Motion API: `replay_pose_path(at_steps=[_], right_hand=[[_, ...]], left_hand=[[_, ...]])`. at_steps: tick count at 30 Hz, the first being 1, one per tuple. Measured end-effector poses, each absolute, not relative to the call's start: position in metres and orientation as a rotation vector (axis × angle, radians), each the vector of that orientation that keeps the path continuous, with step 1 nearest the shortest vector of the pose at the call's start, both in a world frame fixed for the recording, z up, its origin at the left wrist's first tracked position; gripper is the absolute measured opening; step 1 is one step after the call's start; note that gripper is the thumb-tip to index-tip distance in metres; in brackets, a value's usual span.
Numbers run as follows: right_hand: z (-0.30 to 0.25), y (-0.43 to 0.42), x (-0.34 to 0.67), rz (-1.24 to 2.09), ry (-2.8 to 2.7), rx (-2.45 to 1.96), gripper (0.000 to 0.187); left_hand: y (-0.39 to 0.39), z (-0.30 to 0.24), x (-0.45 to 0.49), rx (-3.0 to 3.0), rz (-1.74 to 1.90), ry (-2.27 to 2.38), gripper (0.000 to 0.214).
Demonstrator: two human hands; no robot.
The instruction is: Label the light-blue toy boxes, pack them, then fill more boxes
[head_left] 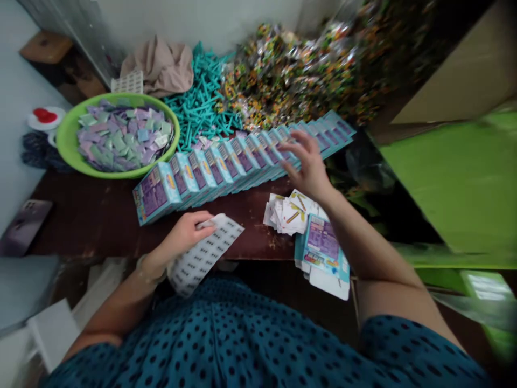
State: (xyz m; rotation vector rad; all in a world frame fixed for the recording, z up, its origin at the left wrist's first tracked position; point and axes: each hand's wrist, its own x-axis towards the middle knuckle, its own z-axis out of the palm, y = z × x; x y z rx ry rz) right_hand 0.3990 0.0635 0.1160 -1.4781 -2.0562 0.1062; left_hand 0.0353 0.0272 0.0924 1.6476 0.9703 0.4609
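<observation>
My left hand (188, 233) grips a white sheet of stickers (208, 253) printed with rows of small dark marks, near the table's front edge. My right hand (305, 164) is raised over the long row of blue and purple boxes (226, 164), its fingers apart. Whether a fingertip touches a box is hard to tell. Below that hand lies a pile of white printed cards (288, 213). Beside the cards, a flattened blue box (323, 245) with its white flaps out hangs over the table edge.
A green basin (67, 132) of small pastel packets stands at the left. Behind the boxes are heaped turquoise sticks (202, 91), a beige cloth (169, 64) and many clear-wrapped colourful pieces (283, 75). A phone (26, 223) lies at the left edge; a green surface (456, 183) is at the right.
</observation>
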Motion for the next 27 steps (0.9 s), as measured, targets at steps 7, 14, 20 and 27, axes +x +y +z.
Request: replay_pose_path(at_steps=[7,14,20,27], right_hand=[[0.058,-0.044,0.279,1.056,-1.525,-1.355,0.032],[0.032,-0.084,0.288,0.902,-1.554,-1.387,0.022],[0.034,-0.099,0.281,1.004,-1.484,-1.439,0.026],[0.018,-0.115,0.287,0.941,-1.367,-1.497,0.028]], left_hand=[[0.017,0.076,0.042,2.013,0.513,1.151,0.014],[0.012,0.067,0.024,1.807,0.308,0.974,0.021],[-0.001,0.075,0.033,2.174,0.271,0.950,0.022],[-0.007,0.059,0.024,2.066,0.219,0.842,0.026]])
